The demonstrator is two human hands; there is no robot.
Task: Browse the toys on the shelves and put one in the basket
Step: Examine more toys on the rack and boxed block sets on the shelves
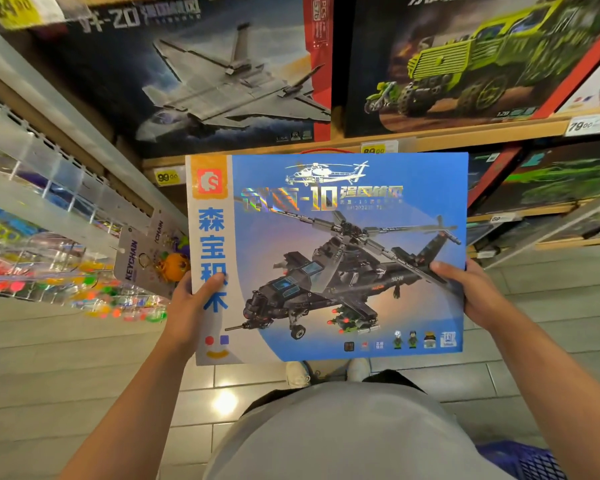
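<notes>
Blue helicopter brick-set box (343,258) being held flat in front of the shelves (430,140), gripped at its edges by left hand (187,306) and right hand (475,292), blue basket (520,460) being seen below the box.

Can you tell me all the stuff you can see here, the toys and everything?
helicopter box: one, blue, held up in front of the shelves
jet box: one, dark, top shelf
truck box: one, dark with a green truck, top shelf, beside the jet box
price tags: several, yellow and white, on shelf edges
keychain cards: two, grey, hanging at left
basket: one, blue, bottom right on the floor side
shoes: two, white, on the tiled floor
left hand: grips the box's left edge
right hand: grips its right edge
</notes>
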